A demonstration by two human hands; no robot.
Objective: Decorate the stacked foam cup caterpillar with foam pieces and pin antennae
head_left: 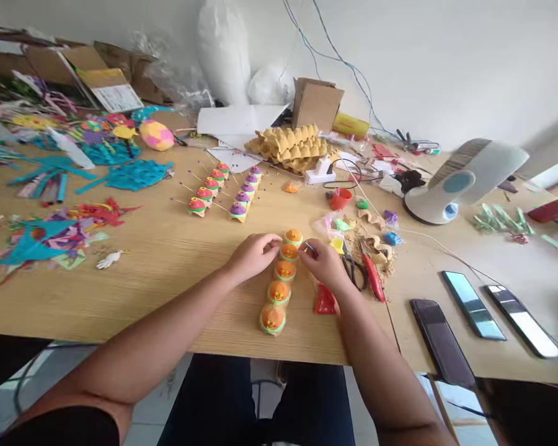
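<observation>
I have both hands over the middle of the worktop [167, 310], working on a row of orange-topped egg-carton cups [279, 292] that runs from the centre of the frame down towards its lower middle. There are five cups, each with a green band under the orange and small yellow details on the front. The left hand [255, 254] comes in from the lower left, its fingers curled in close beside the far end of the row; I cannot tell whether they grip anything. The right hand [324, 263] sits on the other side of the same end, fingers closed on a thin blue stick [311, 248]. Up and left of the hands I see two more rows standing side by side, a red-topped one [204, 193] and a purple-topped one [238, 209], with thin pins sticking out. Just right of the right hand lie black-handled scissors [354, 272] and a red-handled tool [374, 279], with a red cup [341, 199] above them and a red packet [325, 300] below the wrist. Stacked egg cartons [291, 148] rest in the upper middle, and three phones [441, 341] lie at lower right.
</observation>
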